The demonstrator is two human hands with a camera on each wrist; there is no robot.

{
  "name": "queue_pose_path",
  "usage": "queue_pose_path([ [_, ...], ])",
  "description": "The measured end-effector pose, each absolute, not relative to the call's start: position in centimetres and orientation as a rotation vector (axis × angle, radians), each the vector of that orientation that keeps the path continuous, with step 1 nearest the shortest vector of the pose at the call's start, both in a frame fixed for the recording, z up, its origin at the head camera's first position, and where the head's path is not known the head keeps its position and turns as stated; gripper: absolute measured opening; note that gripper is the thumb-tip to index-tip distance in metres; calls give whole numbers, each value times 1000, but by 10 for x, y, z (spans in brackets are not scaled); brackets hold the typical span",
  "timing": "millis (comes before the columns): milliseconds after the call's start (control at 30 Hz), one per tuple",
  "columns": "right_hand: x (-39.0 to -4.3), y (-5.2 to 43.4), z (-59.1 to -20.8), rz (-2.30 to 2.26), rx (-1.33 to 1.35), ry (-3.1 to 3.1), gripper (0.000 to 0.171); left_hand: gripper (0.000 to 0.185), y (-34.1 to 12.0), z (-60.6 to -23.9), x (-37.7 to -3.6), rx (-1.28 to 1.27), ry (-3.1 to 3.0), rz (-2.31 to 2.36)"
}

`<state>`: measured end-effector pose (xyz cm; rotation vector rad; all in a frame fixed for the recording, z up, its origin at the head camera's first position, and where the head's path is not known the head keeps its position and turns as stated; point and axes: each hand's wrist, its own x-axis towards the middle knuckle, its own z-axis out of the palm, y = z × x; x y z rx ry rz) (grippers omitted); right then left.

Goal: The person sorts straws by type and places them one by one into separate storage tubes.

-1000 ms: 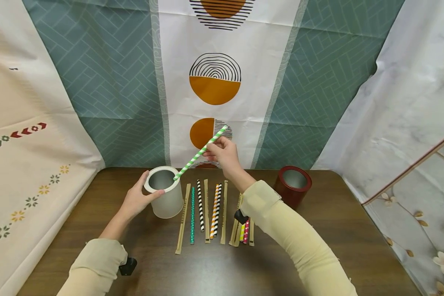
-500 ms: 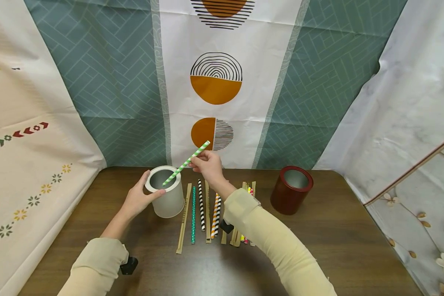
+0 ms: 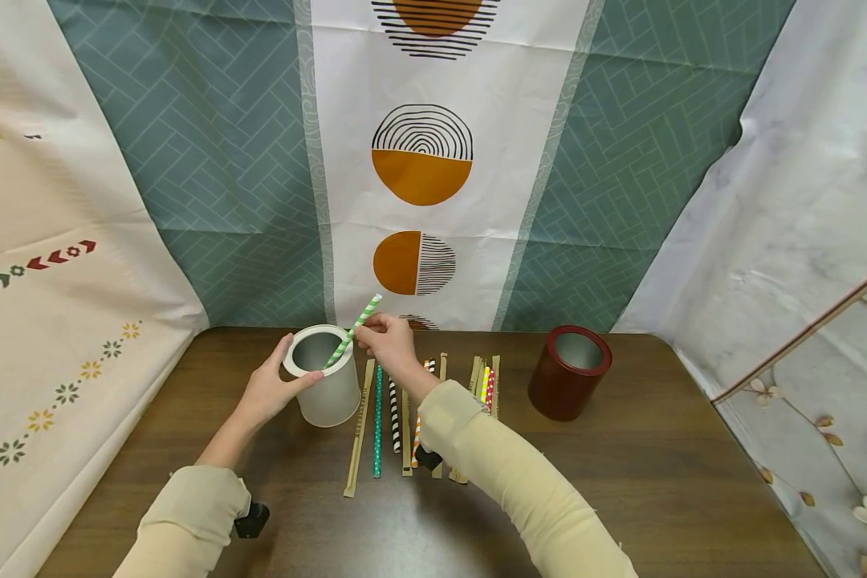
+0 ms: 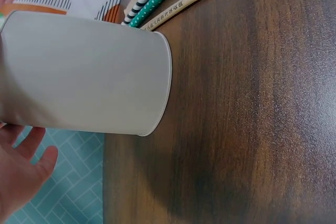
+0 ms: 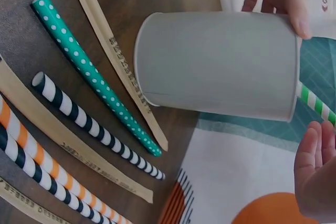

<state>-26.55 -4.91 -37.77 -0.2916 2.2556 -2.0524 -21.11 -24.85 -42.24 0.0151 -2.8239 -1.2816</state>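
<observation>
A green-and-white striped paper straw (image 3: 354, 329) leans with its lower end inside a whitish-grey can (image 3: 330, 397). My right hand (image 3: 388, 343) pinches it at mid-length, just right of the can's rim. The straw's tip inside the can is hidden. My left hand (image 3: 266, 391) grips the can at its top, thumb along the near rim and fingers on the far left side. In the left wrist view the can (image 4: 89, 74) stands on the wooden table. The right wrist view shows the green straw (image 5: 315, 102) beyond the can's rim, with right-hand fingertips (image 5: 308, 145) beside it.
Right of the can lie paper-wrapped straws (image 3: 360, 429), a teal dotted straw (image 3: 377, 425), a black-and-white straw (image 3: 393, 417) and several more, partly under my right arm. A dark red can (image 3: 565, 385) stands farther right. Patterned cloth (image 3: 246, 273) hangs behind the table.
My right hand has moved left and down with the green striped straw, whose lower end has gone from the rim into the can. My left hand keeps its grip on the can.
</observation>
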Motion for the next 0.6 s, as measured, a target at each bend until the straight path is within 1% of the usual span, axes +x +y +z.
queue_pose_path([
  [233,-261,-39,-389,-1978,-284,2261,13,93,-248,-424,-212,19,-2819,-1270],
  [500,-265,-12,-401,-1967,-208,2229,14,94,-248,-423,-210,23,-2823,-1282],
  [600,-267,0,-406,-1966,-183,2230,17,94,-248,-422,-210,18,-2822,-1286],
])
